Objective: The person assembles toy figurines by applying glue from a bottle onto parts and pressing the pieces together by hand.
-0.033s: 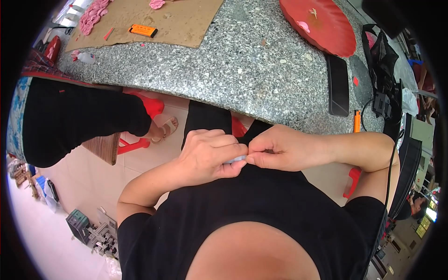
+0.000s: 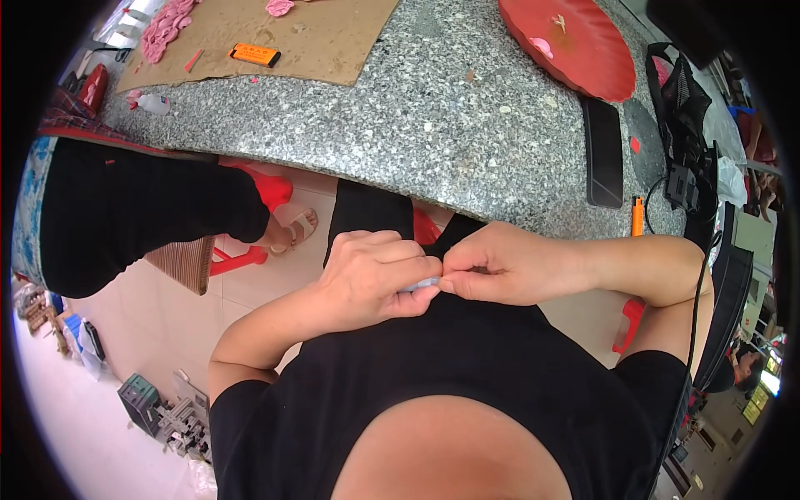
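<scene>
My left hand (image 2: 375, 275) is closed in front of my chest, just off the table's near edge. Between its thumb and curled fingers shows a small, slim, pale-blue piece (image 2: 421, 284), mostly covered, so its kind is unclear. My right hand (image 2: 508, 268) meets it from the right, thumb and forefinger pinched together at the end of that piece. Whatever those fingertips grip is too small to make out. The two hands touch at the fingertips.
The speckled stone table (image 2: 467, 125) holds a red scalloped tray (image 2: 575, 50), a dark phone (image 2: 604, 154), an orange-handled tool (image 2: 637, 217) and cardboard (image 2: 325, 50) bearing an orange lighter-like item (image 2: 255, 55). A small bottle (image 2: 154, 103) lies left. A seated person's dark-clothed leg (image 2: 158, 200) is beside me.
</scene>
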Available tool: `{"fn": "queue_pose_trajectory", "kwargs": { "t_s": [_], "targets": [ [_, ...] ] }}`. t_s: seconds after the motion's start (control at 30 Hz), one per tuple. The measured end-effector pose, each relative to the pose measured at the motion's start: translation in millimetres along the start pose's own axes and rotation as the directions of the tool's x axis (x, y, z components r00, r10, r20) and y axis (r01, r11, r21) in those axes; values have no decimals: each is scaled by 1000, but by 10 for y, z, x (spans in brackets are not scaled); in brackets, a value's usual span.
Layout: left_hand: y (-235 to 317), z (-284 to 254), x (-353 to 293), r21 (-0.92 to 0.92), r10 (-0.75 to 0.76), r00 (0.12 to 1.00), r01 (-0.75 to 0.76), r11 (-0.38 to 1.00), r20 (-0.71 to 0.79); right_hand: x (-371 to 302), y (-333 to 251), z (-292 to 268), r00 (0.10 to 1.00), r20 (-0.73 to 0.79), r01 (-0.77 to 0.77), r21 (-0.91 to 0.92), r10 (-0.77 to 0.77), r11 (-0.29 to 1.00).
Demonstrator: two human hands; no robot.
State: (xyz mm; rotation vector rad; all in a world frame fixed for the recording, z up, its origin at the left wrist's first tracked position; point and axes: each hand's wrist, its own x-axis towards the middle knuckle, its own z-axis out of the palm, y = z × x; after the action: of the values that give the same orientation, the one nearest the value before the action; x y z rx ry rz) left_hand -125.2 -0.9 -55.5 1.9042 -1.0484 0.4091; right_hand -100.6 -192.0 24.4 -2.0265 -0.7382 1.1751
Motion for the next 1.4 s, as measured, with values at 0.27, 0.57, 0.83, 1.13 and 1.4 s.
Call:
{"fn": "queue_pose_trajectory", "kwargs": {
  "t_s": [0.27, 0.57, 0.83, 1.13, 1.4],
  "targets": [
    [-155, 53, 101, -3, -106, 992, 107, 994, -70, 5, -238, -342, 999, -15, 27, -511, -40, 859],
    [-225, 37, 539, -954, -568, 813, 258, 151, 130, 118, 51, -508, 729, -655, 242, -25, -199, 970],
    [-183, 83, 680, -934, -573, 812, 283, 218, 112, 269, 28, -483, 681, -687, 377, 33, -253, 926],
    [-97, 10, 877, -799, -602, 798, 378, 467, 25, 267, 42, -606, 665, -691, 433, 47, -284, 900],
    [-70, -33, 902, -852, -574, 809, 386, 353, 129, 247, 66, -638, 624, -657, 589, 40, -423, 807]
  ]
}}
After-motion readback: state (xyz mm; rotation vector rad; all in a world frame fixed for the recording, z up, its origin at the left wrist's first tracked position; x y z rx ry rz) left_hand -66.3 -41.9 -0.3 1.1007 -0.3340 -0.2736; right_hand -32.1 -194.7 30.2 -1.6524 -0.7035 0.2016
